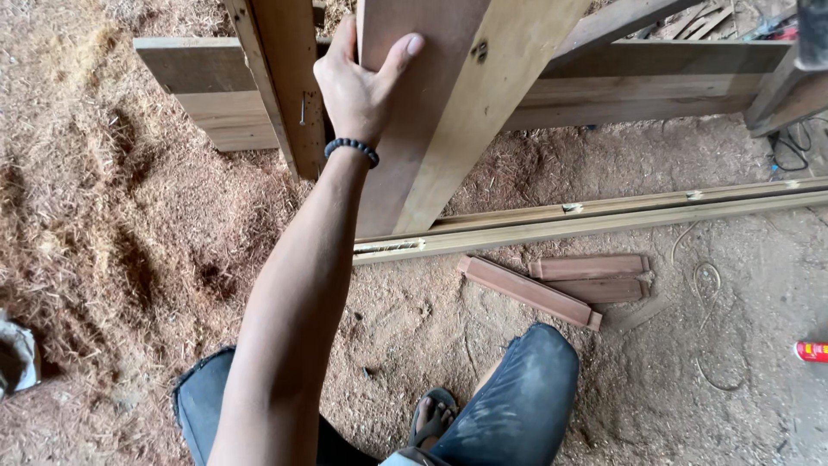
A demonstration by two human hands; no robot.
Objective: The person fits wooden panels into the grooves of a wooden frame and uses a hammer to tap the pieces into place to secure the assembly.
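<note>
Left hand (358,91) grip clamped on tall reddish-brown upright wooden plank (414,112), black bead bracelet (351,148) at wrist, short wood offcuts (561,283) at 4 o'clock, right hand out of view

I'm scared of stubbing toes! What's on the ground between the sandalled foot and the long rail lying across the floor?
In the head view, between the foot and the long rail lie short reddish wood pieces on sawdust-covered ground.

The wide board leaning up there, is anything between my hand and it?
Nothing visible. The left hand is already on the wide board, gripping its left edge with the thumb across its face. A narrower upright plank stands just left of the hand.
</note>
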